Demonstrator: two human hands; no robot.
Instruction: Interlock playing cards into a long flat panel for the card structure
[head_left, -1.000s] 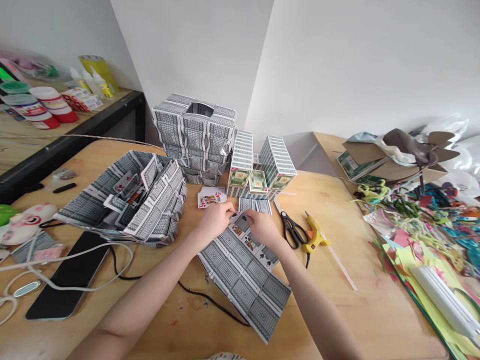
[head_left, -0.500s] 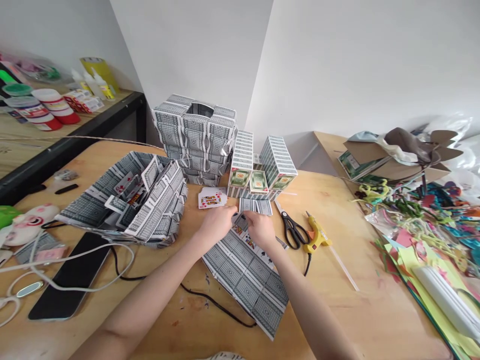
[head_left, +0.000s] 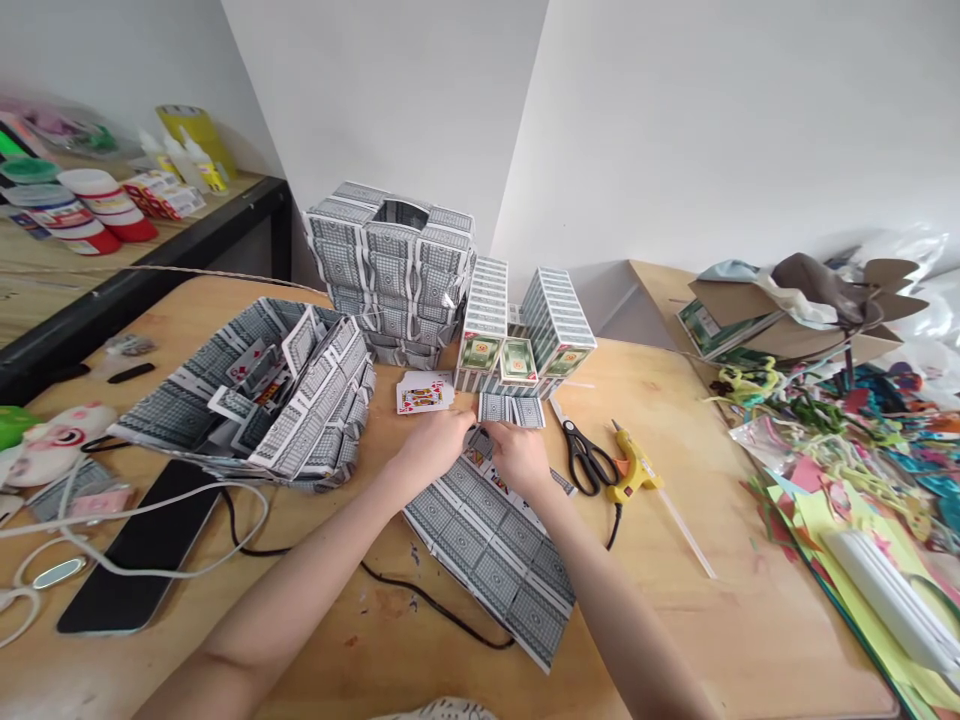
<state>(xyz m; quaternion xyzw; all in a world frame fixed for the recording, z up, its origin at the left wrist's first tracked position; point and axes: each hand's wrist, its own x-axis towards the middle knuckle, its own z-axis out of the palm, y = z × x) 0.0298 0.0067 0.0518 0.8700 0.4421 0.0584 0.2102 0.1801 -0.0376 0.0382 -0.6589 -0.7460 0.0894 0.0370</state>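
Observation:
A flat panel of joined playing cards [head_left: 495, 550] lies slantwise on the table, mostly backs up, with a strip of card faces along its upper right side. At its far end my left hand [head_left: 439, 440] and my right hand [head_left: 517, 455] meet, fingers bent and pressed on the panel's edge. The fingertips are partly hidden, but both hands appear to pinch that edge. Just beyond them lie loose cards [head_left: 511, 410] back up. Left of these is a small pile of face-up cards [head_left: 424, 392] with a king on top.
A card-built basket [head_left: 315, 420] holds cards at left; a tall card-built box [head_left: 390, 270] and stacked card packs [head_left: 484, 310] stand behind. Scissors [head_left: 589, 460] and a yellow glue gun [head_left: 636, 470] lie right. A black phone [head_left: 142, 550] and cables lie left; craft scraps [head_left: 847, 430] crowd the right.
The view has shifted very slightly. My right hand's fingers have moved a little toward the left hand; the panel stays in place.

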